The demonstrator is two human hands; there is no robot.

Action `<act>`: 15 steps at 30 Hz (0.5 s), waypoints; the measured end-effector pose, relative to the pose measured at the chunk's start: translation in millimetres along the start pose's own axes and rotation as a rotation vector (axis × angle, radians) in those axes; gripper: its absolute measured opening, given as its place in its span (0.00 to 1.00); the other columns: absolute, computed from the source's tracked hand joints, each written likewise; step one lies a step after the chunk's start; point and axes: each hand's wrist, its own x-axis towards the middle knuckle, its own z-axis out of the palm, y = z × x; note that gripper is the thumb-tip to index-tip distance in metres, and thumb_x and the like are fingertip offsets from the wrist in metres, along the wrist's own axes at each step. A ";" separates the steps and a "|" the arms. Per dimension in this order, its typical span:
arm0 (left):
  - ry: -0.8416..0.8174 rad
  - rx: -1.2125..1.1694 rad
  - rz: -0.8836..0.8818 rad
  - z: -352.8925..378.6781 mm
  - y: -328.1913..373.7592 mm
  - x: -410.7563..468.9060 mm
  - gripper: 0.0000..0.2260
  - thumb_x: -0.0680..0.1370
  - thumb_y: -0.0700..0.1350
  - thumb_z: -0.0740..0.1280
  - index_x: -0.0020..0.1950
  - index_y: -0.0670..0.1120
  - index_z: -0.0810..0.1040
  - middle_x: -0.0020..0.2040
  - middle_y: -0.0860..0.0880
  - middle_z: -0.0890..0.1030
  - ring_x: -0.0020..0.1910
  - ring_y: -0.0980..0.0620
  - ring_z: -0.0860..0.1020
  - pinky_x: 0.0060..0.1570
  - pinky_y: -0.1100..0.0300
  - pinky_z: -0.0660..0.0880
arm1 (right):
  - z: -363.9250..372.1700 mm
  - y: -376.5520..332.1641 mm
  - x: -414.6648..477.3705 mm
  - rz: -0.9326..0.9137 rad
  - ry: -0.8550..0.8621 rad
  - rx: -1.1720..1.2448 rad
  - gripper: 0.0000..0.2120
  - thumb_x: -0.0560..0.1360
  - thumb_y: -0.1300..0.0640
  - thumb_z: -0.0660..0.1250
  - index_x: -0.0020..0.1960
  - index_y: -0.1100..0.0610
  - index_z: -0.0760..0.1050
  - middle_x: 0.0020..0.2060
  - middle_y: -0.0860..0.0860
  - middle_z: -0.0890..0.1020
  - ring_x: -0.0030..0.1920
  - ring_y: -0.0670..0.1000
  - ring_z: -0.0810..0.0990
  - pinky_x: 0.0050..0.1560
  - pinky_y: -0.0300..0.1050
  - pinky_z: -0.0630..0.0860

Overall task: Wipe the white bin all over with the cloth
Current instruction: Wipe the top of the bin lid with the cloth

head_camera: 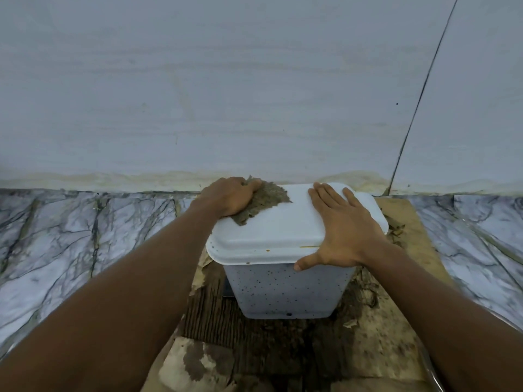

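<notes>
Brown cloth [267, 200] sits bunched under the left hand [226, 198], whose fingers curl over it and press it on the far left corner of the lid [271, 230]. I think that is where the wiping is now. The right hand [343, 230] lies flat, fingers straight, on the lid, thumb over the front rim, likely to keep the bin [285, 290] from sliding. The bin stands on a dirty mat [410, 222] by the wall [226, 94]. Two hands, one cloth, one bin, one lid.
</notes>
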 end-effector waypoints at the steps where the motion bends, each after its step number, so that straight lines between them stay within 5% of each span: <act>1: 0.014 -0.017 -0.005 2.1 -2.2 -4.6 0.34 0.81 0.70 0.48 0.77 0.50 0.67 0.75 0.43 0.71 0.72 0.40 0.70 0.68 0.45 0.67 | 0.2 -0.1 -0.1 -0.001 -0.001 -0.004 0.75 0.52 0.12 0.57 0.80 0.55 0.31 0.80 0.50 0.34 0.80 0.48 0.34 0.80 0.57 0.37; 9: 0.071 0.215 0.219 24.2 33.0 -25.7 0.30 0.84 0.63 0.45 0.83 0.50 0.54 0.82 0.46 0.57 0.81 0.42 0.55 0.79 0.42 0.47 | 3.5 1.6 2.1 -0.030 0.006 -0.060 0.74 0.52 0.10 0.52 0.80 0.55 0.30 0.80 0.52 0.34 0.80 0.51 0.34 0.79 0.60 0.39; 15: 0.096 0.122 0.109 16.5 29.5 -17.2 0.32 0.82 0.68 0.48 0.78 0.50 0.66 0.77 0.44 0.69 0.75 0.41 0.66 0.73 0.43 0.60 | 2.6 1.2 5.1 -0.017 0.012 -0.049 0.74 0.49 0.09 0.50 0.81 0.52 0.31 0.80 0.49 0.34 0.80 0.48 0.34 0.80 0.57 0.38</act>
